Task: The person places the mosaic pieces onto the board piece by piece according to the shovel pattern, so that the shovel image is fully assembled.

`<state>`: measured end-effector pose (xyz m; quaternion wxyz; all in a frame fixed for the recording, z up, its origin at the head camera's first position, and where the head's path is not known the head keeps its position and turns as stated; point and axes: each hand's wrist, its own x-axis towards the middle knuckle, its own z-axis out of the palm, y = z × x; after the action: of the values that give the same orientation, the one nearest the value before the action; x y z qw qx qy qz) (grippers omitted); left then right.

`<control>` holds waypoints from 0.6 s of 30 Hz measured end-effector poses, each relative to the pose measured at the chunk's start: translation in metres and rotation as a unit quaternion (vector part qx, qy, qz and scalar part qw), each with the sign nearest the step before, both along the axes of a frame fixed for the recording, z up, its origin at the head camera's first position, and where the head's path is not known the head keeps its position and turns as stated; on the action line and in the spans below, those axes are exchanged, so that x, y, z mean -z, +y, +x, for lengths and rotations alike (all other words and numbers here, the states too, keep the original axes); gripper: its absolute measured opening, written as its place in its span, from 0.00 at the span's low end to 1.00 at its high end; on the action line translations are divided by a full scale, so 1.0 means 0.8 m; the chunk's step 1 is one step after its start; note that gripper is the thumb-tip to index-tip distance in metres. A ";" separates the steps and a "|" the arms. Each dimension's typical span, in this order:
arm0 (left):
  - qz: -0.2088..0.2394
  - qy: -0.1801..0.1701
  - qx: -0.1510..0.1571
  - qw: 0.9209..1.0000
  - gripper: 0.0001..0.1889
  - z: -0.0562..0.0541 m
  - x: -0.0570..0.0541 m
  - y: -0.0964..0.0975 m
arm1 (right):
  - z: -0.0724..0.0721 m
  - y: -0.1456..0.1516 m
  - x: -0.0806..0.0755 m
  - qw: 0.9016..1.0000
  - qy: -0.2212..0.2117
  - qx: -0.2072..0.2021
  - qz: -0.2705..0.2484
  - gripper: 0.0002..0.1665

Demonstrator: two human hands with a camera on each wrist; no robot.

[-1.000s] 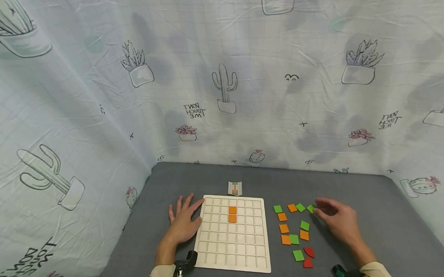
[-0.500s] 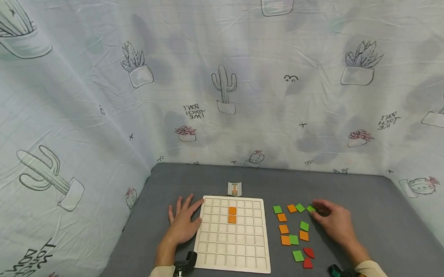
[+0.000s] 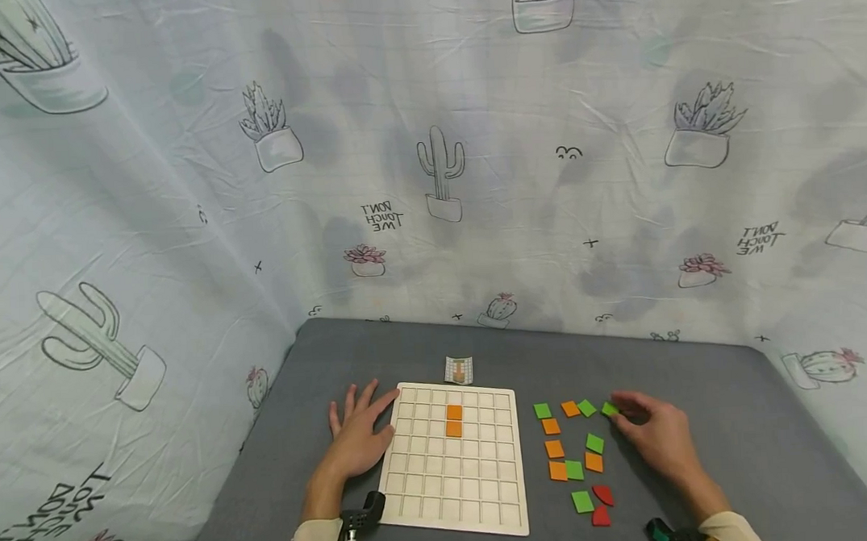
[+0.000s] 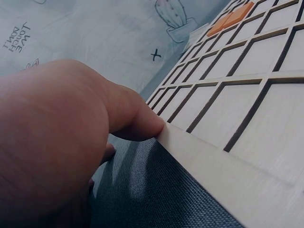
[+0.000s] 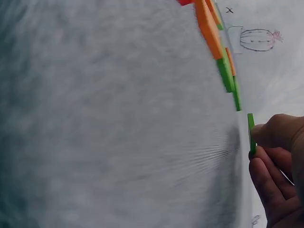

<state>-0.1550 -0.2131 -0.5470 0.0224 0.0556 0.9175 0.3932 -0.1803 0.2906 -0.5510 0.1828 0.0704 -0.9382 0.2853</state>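
Note:
My left hand [image 3: 359, 441] lies with its fingers spread at the left side of a pale wooden grid board [image 3: 452, 486]. In the left wrist view the thumb [image 4: 137, 116] touches the board's edge. Two orange square tiles [image 3: 454, 421] sit one below the other in upper cells of the board. On the right of the table, my right hand [image 3: 659, 434] pinches a small green square tile [image 3: 609, 409] between thumb and fingers. The right wrist view shows this green tile [image 5: 251, 132] on edge at the fingertips.
Several loose orange tiles [image 3: 553, 448] and green tiles [image 3: 594, 443] lie between board and right hand, with two red curved-edge pieces [image 3: 602, 516] nearer the front. A small printed pattern card [image 3: 459, 369] is behind the board. A cactus-print curtain [image 3: 518, 210] closes off the grey table [image 3: 379, 345].
My right hand has shifted slightly left and closed its fingertips on the green tile, which has moved very little. The left hand and the board have stayed in place.

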 end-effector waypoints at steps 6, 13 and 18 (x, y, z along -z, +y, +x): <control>0.001 0.000 -0.001 1.000 0.32 0.000 0.000 0.001 | 0.002 -0.007 -0.020 1.000 0.011 -0.025 0.001 0.22; -0.002 0.000 -0.001 1.000 0.32 0.000 0.001 0.000 | 0.004 -0.042 -0.056 0.997 0.027 -0.077 -0.001 0.21; -0.002 0.002 0.001 1.000 0.32 -0.001 0.004 0.000 | 0.000 -0.066 -0.070 0.992 0.049 -0.117 -0.004 0.22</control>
<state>-0.1557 -0.2131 -0.5499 0.0210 0.0570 0.9185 0.3908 -0.1803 0.2377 -0.4947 0.1947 0.1924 -0.9122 0.3049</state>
